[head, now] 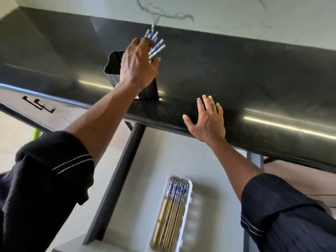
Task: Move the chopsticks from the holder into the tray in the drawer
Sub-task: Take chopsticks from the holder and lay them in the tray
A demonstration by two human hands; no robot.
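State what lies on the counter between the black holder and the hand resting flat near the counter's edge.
Nothing: in the head view, only bare glossy countertop separates the holder from the right hand.

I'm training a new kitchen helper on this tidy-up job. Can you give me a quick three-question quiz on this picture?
1. True or false: the tray in the drawer already holds some chopsticks.
2. Which hand grips the bundle at the holder: A) left, B) right?
3. Fill in: the right hand lies flat on the ____.
Key: 1 true; 2 A, the left hand; 3 countertop.
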